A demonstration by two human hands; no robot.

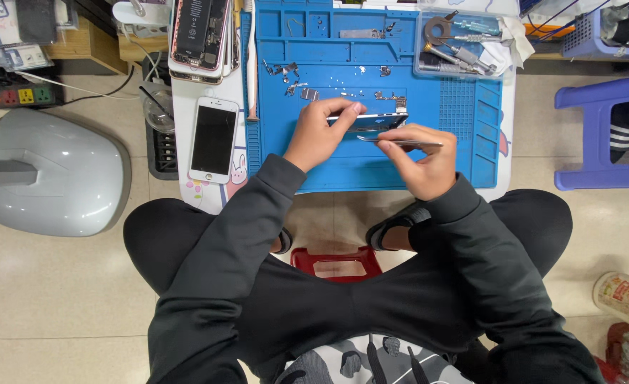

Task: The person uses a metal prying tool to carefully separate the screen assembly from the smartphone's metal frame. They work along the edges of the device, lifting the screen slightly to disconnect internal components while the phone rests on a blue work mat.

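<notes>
Head view, looking down: left hand [319, 135] pinches an opened phone [368, 120] on edge over the blue mat [371, 167], steadying it; right hand [423, 161] grips tweezers [400, 141] pointed toward it.
</notes>
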